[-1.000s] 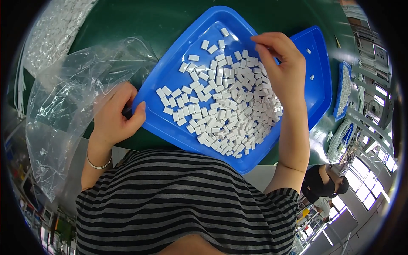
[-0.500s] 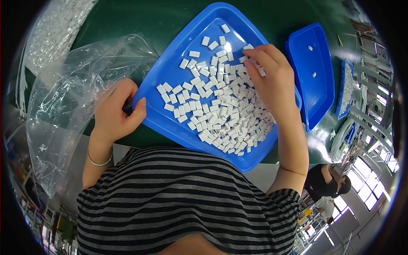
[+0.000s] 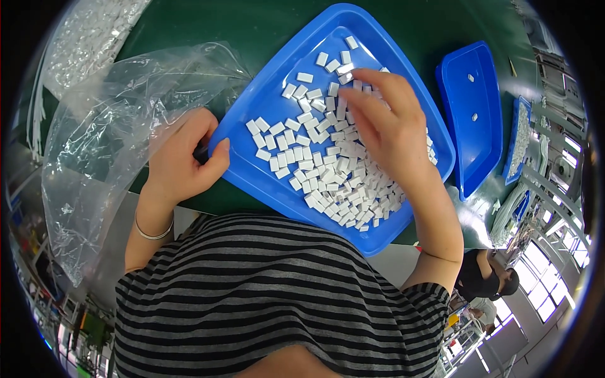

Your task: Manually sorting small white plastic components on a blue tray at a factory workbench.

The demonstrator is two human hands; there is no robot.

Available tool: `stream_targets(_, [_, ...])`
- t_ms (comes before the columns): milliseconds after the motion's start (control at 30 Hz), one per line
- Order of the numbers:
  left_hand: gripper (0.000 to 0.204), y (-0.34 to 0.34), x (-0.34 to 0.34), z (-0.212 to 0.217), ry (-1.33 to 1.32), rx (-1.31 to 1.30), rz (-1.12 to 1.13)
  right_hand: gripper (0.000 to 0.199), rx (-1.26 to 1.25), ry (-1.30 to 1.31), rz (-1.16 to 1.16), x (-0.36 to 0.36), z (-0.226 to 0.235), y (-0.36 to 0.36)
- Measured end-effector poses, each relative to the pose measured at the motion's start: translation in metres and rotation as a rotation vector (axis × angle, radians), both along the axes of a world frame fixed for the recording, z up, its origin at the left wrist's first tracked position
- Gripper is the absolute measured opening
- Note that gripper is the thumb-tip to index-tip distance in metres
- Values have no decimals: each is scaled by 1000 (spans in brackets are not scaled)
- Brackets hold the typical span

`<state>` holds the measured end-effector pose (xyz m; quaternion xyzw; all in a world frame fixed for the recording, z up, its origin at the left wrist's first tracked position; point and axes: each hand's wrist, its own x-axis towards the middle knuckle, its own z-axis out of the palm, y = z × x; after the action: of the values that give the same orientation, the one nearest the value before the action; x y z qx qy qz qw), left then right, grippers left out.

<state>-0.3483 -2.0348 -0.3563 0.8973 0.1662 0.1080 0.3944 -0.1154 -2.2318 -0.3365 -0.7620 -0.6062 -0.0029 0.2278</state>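
the big blue tray sits tilted like a diamond on the dark green surface, right in front of the person in the striped shirt. it is heaped with small white rectangular pieces — thickest toward its near right side, thinner and more scattered toward the far corner.

the left hand is curled at the tray's left edge, thumb pressed against the rim, fingers closed around something dark at the edge that i can't make out. a thin bangle circles that wrist.

the right hand lies palm down over the pieces inside the tray, fingers spread and loosely bent, tips touching the pile near the far middle — whether it pinches a piece i can't tell.

a crumpled clear plastic bag lies just left of the tray, under the left hand. to the right, apart from the tray, a second smaller blue tray holds only a couple of white pieces.
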Motion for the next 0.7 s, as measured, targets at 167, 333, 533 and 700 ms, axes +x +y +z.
stream_targets(167, [18,0,0,0,4,-23,3,35,-52,10,200,-11,-1,11])
stream_targets(333, [18,0,0,1,10,-15,-2,35,-49,-45,115,-5,-7,19])
stream_targets(533, [19,0,0,0,27,-27,11,25,9,44,111,-13,-10,23])
stream_targets(700, [18,0,0,0,21,-10,11,21,-28,59,175,-12,-11,35])
